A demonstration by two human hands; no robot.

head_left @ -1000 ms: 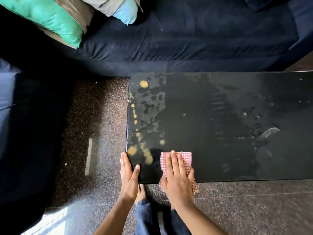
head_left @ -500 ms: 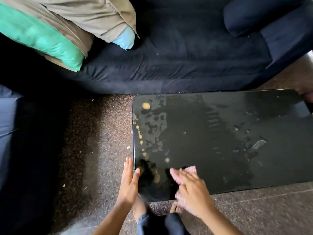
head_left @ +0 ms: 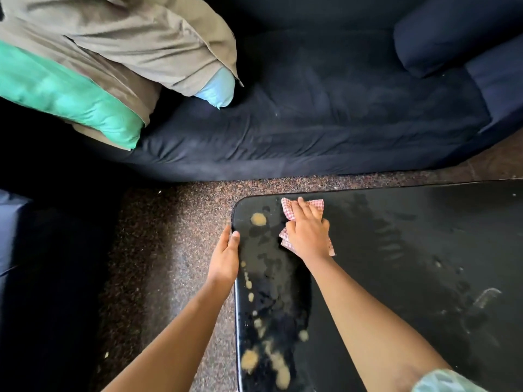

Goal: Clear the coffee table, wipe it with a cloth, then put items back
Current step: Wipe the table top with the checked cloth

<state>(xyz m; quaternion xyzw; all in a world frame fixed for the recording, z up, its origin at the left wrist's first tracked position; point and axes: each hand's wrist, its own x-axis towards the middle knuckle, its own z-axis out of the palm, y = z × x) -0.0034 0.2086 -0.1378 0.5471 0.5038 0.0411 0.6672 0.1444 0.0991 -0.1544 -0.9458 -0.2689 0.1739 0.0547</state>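
Checked cloth (head_left: pixel 317 206) pressed under flat right hand (head_left: pixel 308 236); left hand (head_left: pixel 225 258) rests open on table (head_left: pixel 410 250) edge.

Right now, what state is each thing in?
Glossy black coffee table: smeared, tan blotches along its left end.
Red-and-white checked cloth: crumpled, pressed down near the far left corner.
Right hand: fingers straight, pressing the cloth.
Left hand: resting against the table's left edge.
Green cushion: lying on the dark blue sofa.

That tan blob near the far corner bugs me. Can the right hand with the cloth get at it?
Probably yes. The right hand presses the cloth just beside the tan blob, with nothing standing between them.
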